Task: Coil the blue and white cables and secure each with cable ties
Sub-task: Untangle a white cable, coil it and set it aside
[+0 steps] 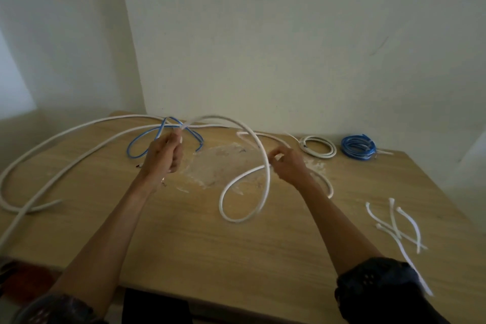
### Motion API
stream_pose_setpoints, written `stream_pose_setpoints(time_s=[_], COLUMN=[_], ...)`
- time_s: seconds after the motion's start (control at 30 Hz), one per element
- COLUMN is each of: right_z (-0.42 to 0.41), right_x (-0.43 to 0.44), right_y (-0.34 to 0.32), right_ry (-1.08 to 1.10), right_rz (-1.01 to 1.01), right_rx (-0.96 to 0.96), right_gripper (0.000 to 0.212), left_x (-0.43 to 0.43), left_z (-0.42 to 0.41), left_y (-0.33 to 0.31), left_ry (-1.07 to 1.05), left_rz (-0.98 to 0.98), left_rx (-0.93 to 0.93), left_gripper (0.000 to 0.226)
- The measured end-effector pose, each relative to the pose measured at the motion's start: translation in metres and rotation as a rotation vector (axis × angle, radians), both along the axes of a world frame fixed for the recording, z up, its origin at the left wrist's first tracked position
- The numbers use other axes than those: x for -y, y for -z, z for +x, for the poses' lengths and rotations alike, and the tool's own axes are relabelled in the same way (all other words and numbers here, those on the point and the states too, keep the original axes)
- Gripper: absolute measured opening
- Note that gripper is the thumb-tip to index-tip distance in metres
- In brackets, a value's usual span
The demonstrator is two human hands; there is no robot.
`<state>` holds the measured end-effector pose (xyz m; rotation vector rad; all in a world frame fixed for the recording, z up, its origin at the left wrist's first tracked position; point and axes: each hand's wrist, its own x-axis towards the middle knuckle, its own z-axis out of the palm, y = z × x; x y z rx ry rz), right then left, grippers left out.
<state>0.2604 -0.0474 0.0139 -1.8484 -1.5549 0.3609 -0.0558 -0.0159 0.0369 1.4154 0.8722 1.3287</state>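
Dim, soft daylight from the left; motion blur, edges bowed.

My left hand (164, 152) gripped the white cable (221, 202) above the table (184, 231), in front of a loose blue cable (129, 146). My right hand (288, 163) pinched its loop. A white coil (318, 155) and a blue coil (357, 148) lay far right, with cable ties (394, 223) nearer.

On the counter (236, 258), a long cable (221, 201) sprawls from left to centre. Far back right, the left coil (318, 146) sits beside the right coil (358, 147). Cable ties (394, 223) lie nearer, right.
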Motion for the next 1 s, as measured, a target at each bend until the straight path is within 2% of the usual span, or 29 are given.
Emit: stream_pose_setpoints(time_s=[0.07,0.1,0.13,0.2,0.27,0.3,0.37,0.43,0.5,0.57,0.63,0.7,0.8,0.9,0.97,1.0], right_z=[-0.008,-0.013,-0.018,-0.025,-0.028,-0.027,-0.024,-0.02,-0.019,-0.018,-0.012,-0.002,0.008,0.012,0.014,0.014], right_x=[0.003,0.004,0.007,0.015,0.028,0.038,0.054,0.059,0.058,0.055,0.049,0.044,0.04,0.04,0.04,0.039], right_y=[0.012,0.016,0.019,0.009,-0.009,-0.019,-0.035,-0.037,-0.034,-0.034,-0.036,-0.038,-0.031,-0.027,-0.027,-0.027], right_ry=[-0.149,-0.175,-0.146,-0.109,-0.278,-0.371,-0.448,-0.394,-0.287,-0.161,-0.002,0.113,0.203,0.214,0.181,0.142], right_rz=[-0.169,-0.187,-0.15,-0.075,-0.177,-0.215,-0.19,-0.083,0.022,0.142,0.25,0.287,0.297,0.295,0.263,0.226], right_rx=[0.024,-0.049,-0.219,-0.69,-1.156,-1.331,-1.506,-1.432,-1.269,-1.27,-1.379,-1.488,-1.517,-1.579,-1.645,-1.683], right_gripper=[0.012,0.013,0.016,0.044,0.074,0.081,0.078,0.058,0.037,0.026,0.019,0.018,0.025,0.03,0.025,0.023], left_x=[-0.003,-0.003,-0.005,-0.006,-0.009,-0.01,-0.015,-0.017,-0.012,-0.005,0.001,0.002,0.004,0.014,0.027,0.035], left_z=[0.008,0.014,0.019,0.034,0.046,0.052,0.059,0.064,0.07,0.074,0.073,0.075,0.081,0.089,0.097,0.101], left_y=[-0.001,0.0,0.003,0.009,0.017,0.019,0.025,0.027,0.027,0.029,0.032,0.037,0.042,0.048,0.043,0.039], left_ry=[-0.026,-0.03,-0.032,-0.054,-0.098,-0.132,-0.201,-0.24,-0.203,-0.128,-0.003,0.079,0.158,0.143,0.135,0.175], left_rz=[-0.011,0.002,0.016,0.024,-0.011,-0.055,-0.183,-0.274,-0.237,-0.023,0.241,0.449,0.609,0.806,0.93,0.919], left_rx=[0.023,0.001,-0.021,-0.055,-0.084,-0.089,-0.035,0.029,0.023,-0.156,-0.386,-0.528,-0.771,-0.896,-0.892,-0.845], left_gripper=[0.055,0.054,0.052,0.049,0.05,0.051,0.049,0.035,0.002,0.029,0.037,0.045,0.04,0.026,0.032,0.035])
